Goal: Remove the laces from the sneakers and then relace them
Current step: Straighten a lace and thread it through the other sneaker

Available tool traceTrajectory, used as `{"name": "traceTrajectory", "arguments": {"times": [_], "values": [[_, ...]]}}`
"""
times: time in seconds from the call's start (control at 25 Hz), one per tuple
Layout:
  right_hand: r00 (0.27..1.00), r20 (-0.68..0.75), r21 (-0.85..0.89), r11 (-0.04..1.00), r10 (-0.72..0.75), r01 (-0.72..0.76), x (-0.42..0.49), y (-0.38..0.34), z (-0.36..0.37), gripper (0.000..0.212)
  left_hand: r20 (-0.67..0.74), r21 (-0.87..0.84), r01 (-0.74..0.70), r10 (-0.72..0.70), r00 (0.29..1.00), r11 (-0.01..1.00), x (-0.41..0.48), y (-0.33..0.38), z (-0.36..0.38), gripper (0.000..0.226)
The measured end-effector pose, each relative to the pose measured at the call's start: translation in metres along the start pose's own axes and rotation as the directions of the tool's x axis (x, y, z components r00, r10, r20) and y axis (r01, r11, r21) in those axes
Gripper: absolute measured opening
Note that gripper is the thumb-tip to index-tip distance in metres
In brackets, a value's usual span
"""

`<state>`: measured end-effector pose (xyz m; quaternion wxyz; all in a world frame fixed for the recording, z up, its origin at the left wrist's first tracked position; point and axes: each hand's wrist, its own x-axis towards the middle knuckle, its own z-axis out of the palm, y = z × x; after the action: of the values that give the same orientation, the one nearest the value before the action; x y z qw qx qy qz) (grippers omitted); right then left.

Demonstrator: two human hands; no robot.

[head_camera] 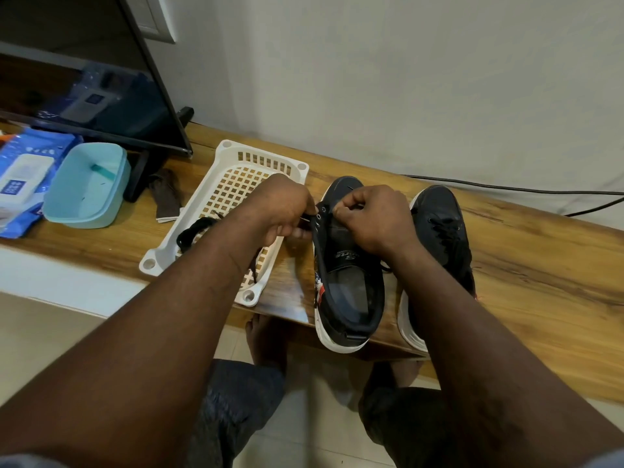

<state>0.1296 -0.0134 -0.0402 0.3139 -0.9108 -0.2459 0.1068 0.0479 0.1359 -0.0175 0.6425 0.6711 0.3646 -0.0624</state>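
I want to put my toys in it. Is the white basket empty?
Not empty. A black lace lies bunched on the floor of the white basket, towards its near end.

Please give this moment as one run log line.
left hand: pinches lace tip at eyelet | right hand: pinches upper of left sneaker | right sneaker: laced | basket: black lace inside
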Motion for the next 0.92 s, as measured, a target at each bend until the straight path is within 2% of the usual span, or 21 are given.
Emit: {"name": "traceTrajectory", "arguments": {"times": [0.12, 0.28, 0.44, 0.52, 0.72, 0.92], "values": [[1.0, -0.013, -0.042, 0.999, 0.002, -0.002, 0.0026, -0.0039, 0.0033, 0.026, 0.019, 0.009, -0.001, 0.001, 1.0, 1.0, 0.0031, -0.0029, -0.0033, 0.02], [0.999, -0.038, -0.017, 1.0, -0.001, 0.0, 0.0047, -0.0061, 0.0052, 0.015, 0.045, 0.009, -0.022, 0.021, 0.999, 1.0, 0.0022, -0.0029, -0.005, 0.016], [0.997, -0.068, 0.016, 1.0, 0.026, -0.025, 0.008, -0.0067, 0.0088, 0.025, 0.077, 0.009, -0.04, 0.039, 0.996, 0.999, 0.0036, -0.0052, -0.007, 0.014], [0.999, -0.036, 0.025, 0.999, 0.032, -0.031, 0.0092, -0.0065, 0.009, 0.029, 0.084, 0.005, -0.041, 0.04, 0.996, 0.999, 0.0032, -0.0059, -0.0078, 0.013], [0.995, -0.068, 0.158, 0.986, 0.072, -0.06, 0.0069, -0.0081, 0.0099, 0.026, 0.085, -0.009, -0.037, 0.038, 0.996, 0.999, 0.0038, -0.0054, -0.0085, 0.017], [0.997, -0.058, 0.101, 0.994, 0.053, -0.047, 0.0052, -0.0083, 0.0097, 0.025, 0.079, -0.007, -0.05, 0.05, 0.996, 0.999, 0.0032, -0.0054, -0.0074, 0.016]]}}
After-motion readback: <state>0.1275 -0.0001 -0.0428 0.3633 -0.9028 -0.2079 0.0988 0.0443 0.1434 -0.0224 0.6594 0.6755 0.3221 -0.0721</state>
